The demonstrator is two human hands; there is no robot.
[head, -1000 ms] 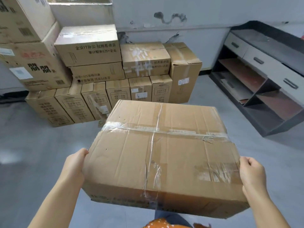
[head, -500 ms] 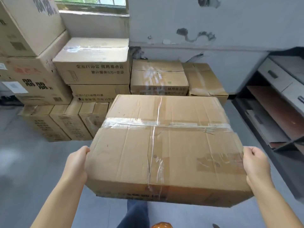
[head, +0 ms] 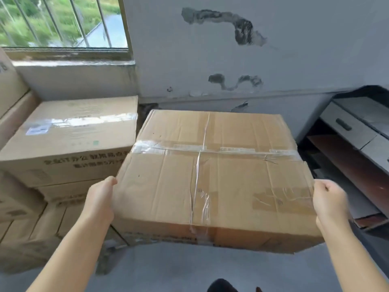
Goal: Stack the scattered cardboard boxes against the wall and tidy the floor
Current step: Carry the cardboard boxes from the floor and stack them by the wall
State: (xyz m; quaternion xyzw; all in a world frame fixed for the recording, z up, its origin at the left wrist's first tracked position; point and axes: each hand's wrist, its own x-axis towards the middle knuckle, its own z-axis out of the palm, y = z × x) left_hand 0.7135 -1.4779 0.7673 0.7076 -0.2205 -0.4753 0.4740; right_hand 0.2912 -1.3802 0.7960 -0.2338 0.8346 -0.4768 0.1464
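Here your taped cardboard box [head: 212,182] hides whatever sits under it, and the printing on the stacked box [head: 69,142] to its left is too blurred to read. Your left hand [head: 99,199] and right hand [head: 330,202] grip its opposite sides, fingers seemingly curled underneath, arms outstretched, near the wall [head: 294,49].

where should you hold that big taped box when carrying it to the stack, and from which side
Hold the big taped box by its two short side walls near the closer edge, one hand from each side, as the left hand and right hand do now. It looks too wide and flat for one hand, and the taped top offers no handle.
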